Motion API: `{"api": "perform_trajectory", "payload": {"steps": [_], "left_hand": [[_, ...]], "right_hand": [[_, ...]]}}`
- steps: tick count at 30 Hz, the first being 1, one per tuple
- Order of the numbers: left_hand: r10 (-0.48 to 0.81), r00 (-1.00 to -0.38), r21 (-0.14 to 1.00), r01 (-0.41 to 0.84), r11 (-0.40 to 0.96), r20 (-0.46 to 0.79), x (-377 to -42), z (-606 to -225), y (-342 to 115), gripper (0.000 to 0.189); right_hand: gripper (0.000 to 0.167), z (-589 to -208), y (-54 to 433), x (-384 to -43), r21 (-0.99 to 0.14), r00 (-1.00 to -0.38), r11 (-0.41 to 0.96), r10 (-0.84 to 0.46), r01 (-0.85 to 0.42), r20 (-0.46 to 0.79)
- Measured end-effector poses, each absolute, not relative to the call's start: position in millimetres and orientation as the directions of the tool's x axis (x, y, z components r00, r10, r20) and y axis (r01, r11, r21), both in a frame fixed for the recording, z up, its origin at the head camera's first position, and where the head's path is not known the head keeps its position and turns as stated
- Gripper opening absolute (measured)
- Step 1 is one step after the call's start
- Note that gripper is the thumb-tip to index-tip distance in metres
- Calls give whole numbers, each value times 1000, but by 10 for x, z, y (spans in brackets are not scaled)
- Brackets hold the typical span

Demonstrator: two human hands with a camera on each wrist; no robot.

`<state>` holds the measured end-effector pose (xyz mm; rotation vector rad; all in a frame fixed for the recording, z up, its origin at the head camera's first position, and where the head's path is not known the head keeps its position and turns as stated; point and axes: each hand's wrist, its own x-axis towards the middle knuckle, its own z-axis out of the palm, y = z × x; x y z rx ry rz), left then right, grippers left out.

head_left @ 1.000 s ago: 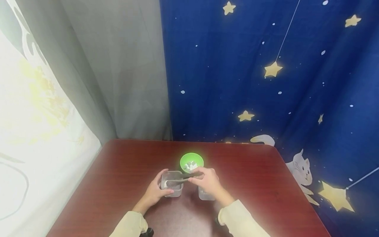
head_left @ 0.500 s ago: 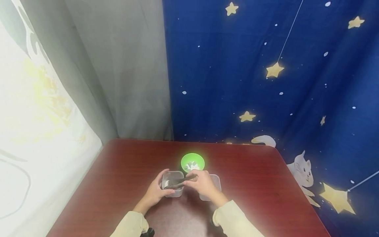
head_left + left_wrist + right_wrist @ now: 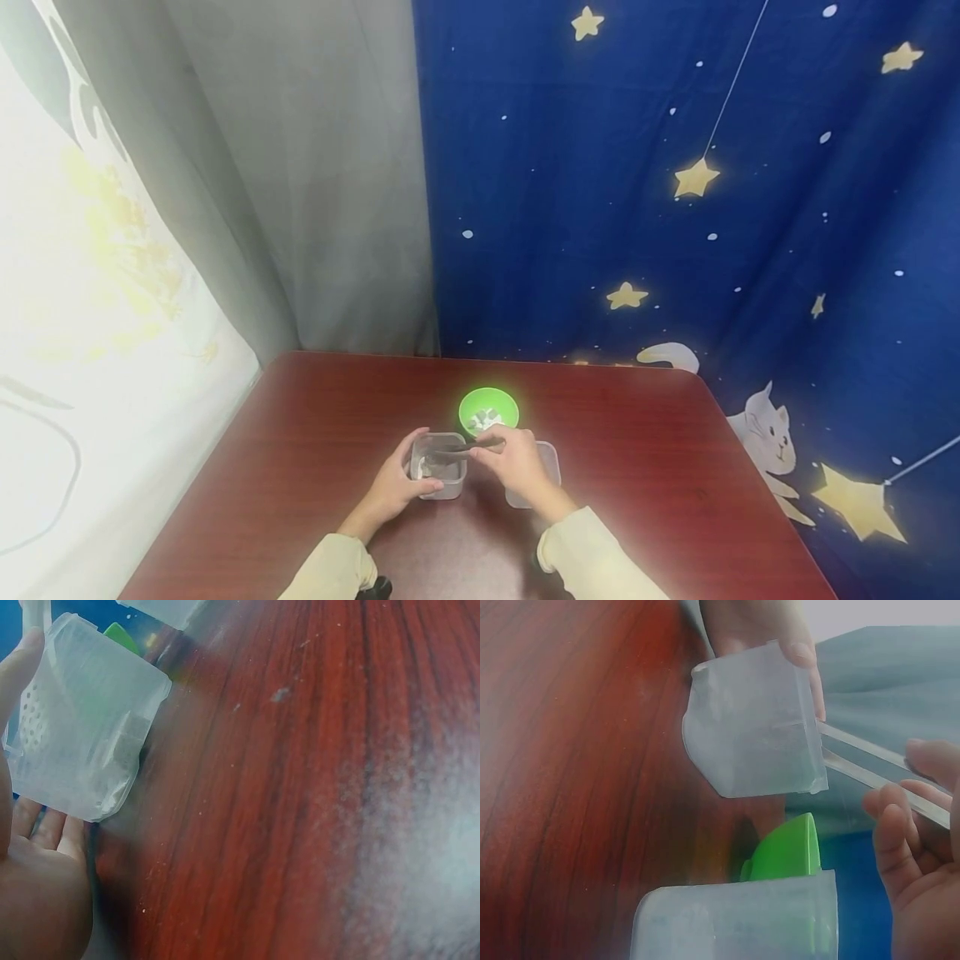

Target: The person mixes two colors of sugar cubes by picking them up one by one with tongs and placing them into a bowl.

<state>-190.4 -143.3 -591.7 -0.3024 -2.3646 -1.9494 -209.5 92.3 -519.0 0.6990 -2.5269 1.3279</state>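
My left hand (image 3: 393, 483) holds a clear square plastic container (image 3: 450, 490) by its sides, thumb on the near rim and fingers round the far left. In my right hand (image 3: 519, 467) I pinch a pair of tongs (image 3: 459, 452), whose tips reach into this container. A perforated tong end (image 3: 34, 720) shows through the wall in the left wrist view. Something pale lies low in the container; its kind is unclear. Behind the hands stands a green bowl (image 3: 489, 397) with several white and grey pieces (image 3: 486, 419).
A second clear container (image 3: 551, 460) stands to the right, partly hidden by my right hand. All of it rests on a dark red wooden table (image 3: 337, 408). A blue star-print curtain (image 3: 540, 208) and a grey curtain (image 3: 330, 208) hang behind.
My right hand has shifted slightly left, uncovering more of the second container. The tongs dipped lower into the held container, then lifted slightly. My left hand keeps its hold.
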Motion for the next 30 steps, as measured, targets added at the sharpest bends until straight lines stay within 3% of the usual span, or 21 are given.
{"api": "perform_trajectory", "payload": {"steps": [9,20,30], "left_hand": [[97,-978,970,197,143,184,-1837,-5889,-1389,96],[113,-972,957,223,185,204,-1795,-5918,-1388,94],[133,-966,953,245,180,223,-1786,-5887,-1387,94]], "right_hand": [[20,-5174,953,-2052,-719,-878,503,-285,-479,385],[23,-5099,906,-1947,-745,-854,446,-401,-497,330],[18,-5101,882,-1950,-676,-861,533,-344,-508,375]]}}
